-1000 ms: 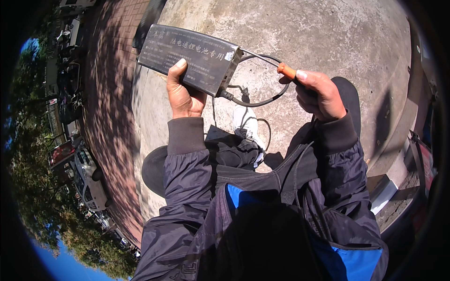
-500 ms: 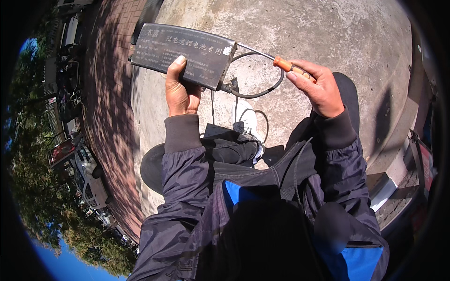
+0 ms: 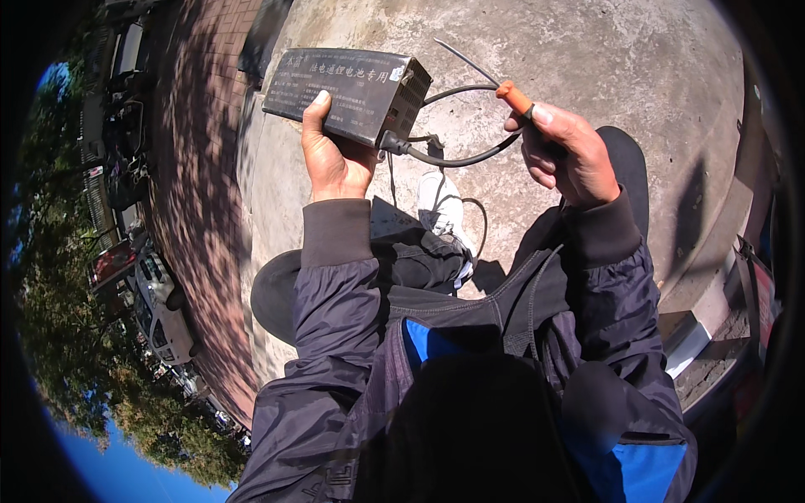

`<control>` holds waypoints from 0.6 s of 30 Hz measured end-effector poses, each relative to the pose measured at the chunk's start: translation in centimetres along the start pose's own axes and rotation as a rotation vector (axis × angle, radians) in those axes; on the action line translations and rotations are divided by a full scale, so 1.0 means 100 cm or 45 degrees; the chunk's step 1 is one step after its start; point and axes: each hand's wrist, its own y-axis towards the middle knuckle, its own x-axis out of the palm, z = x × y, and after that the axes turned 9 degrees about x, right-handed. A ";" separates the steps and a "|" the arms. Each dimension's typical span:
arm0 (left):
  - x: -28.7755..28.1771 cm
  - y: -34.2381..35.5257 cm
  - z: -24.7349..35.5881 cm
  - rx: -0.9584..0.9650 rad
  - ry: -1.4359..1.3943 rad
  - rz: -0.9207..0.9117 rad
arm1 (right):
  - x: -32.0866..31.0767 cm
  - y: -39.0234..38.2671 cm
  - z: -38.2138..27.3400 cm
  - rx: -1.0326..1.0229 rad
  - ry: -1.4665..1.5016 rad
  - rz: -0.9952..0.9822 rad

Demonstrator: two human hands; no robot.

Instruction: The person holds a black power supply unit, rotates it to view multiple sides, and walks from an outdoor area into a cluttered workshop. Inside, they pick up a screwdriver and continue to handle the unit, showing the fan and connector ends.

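Note:
My left hand (image 3: 337, 159) grips a black box-shaped battery charger (image 3: 344, 96) from below, its thumb pressed on the printed top face. The charger's vented right end (image 3: 411, 96) faces partly toward me, with a plug and black cable (image 3: 470, 159) coming out of its near corner. That cable loops to the right, toward my other hand. In my right hand (image 3: 574, 155) is a screwdriver (image 3: 513, 98) with an orange and black handle, held between thumb and fingers. Its thin metal shaft points up and left, its tip apart from the charger.
Below the charger, a white shoe (image 3: 440, 205) rests on the worn concrete (image 3: 545, 50), with a thin dark cord beside it. Reddish brick paving (image 3: 201, 168) runs along the left. Farther out are a parked car (image 3: 159, 306) and trees (image 3: 50, 335). A dark object (image 3: 267, 38) stands behind the charger.
The screwdriver's tip has come away from the charger's right end, and its shaft has tilted upward. My left hand has turned the charger so that its vented end shows more.

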 end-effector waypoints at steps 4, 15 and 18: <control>-0.001 -0.003 0.009 -0.086 -0.043 -0.008 | -0.015 0.001 0.002 -0.256 0.084 0.418; 0.022 -0.024 0.031 -0.320 -0.281 -0.398 | -0.008 0.041 0.017 -0.439 -0.068 0.174; 0.022 -0.024 0.025 -0.357 -0.288 -0.350 | -0.006 0.053 0.018 -0.471 -0.046 -0.019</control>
